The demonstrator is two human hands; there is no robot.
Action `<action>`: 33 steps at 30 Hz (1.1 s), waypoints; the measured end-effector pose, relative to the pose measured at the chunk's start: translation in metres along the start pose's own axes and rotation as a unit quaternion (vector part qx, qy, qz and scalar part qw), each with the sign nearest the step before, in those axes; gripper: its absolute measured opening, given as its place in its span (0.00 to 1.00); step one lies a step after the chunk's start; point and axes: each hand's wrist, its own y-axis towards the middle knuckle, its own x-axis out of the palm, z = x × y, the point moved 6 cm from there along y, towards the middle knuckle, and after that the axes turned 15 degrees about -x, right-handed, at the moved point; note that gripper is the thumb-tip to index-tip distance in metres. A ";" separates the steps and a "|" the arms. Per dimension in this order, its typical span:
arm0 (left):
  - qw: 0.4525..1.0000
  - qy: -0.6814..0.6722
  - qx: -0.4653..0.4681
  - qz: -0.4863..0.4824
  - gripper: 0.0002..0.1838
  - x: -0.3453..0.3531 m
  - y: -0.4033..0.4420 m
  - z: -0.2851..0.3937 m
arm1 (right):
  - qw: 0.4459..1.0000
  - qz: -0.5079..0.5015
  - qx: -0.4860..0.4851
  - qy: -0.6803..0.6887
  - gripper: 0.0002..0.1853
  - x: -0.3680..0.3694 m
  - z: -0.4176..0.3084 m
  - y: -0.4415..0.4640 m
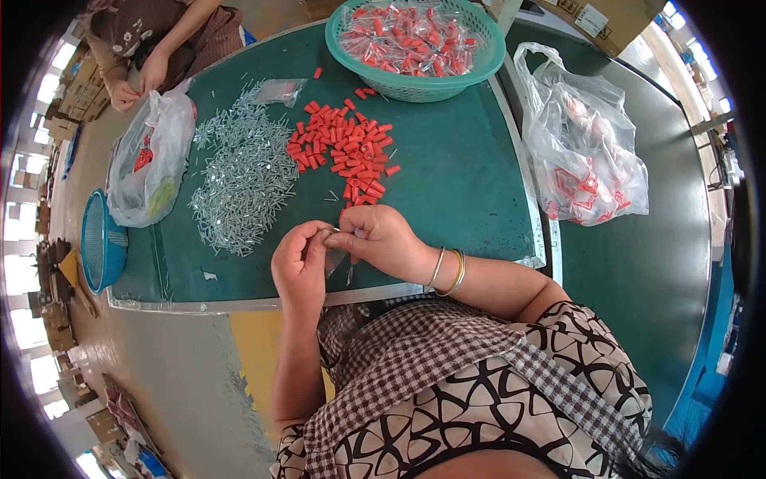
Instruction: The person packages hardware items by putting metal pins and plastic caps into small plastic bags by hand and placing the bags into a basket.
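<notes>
Our left hand (300, 259) and right hand (381, 238) meet at the fingertips over the near edge of the green table (455, 168), pinching a bit of clear plastic (338, 260) so covered that we cannot tell what else is gripped. Just beyond our fingers lie heaped red tapered pieces (363, 152), with piled metal pins (247, 188) beside them on the left. Farther out we have a green basket (415, 89) of bagged red pieces, a white plastic bag (171, 132) and another person's hands (121, 95).
</notes>
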 end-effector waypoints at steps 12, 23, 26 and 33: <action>0.999 -0.031 -0.032 -0.027 0.05 0.006 0.004 -0.011 | 0.999 0.019 0.018 0.046 0.15 0.002 0.004 -0.001; 0.996 -0.061 -0.055 -0.037 0.06 -0.003 0.009 -0.009 | 0.993 0.009 0.044 0.107 0.08 0.001 0.015 0.001; 0.994 -0.072 -0.064 -0.049 0.06 0.001 0.009 -0.011 | 0.997 0.011 0.046 0.066 0.09 0.000 0.014 -0.001; 0.992 -0.099 -0.070 -0.045 0.05 0.001 0.011 -0.016 | 0.982 0.046 0.049 0.174 0.12 0.003 0.024 0.001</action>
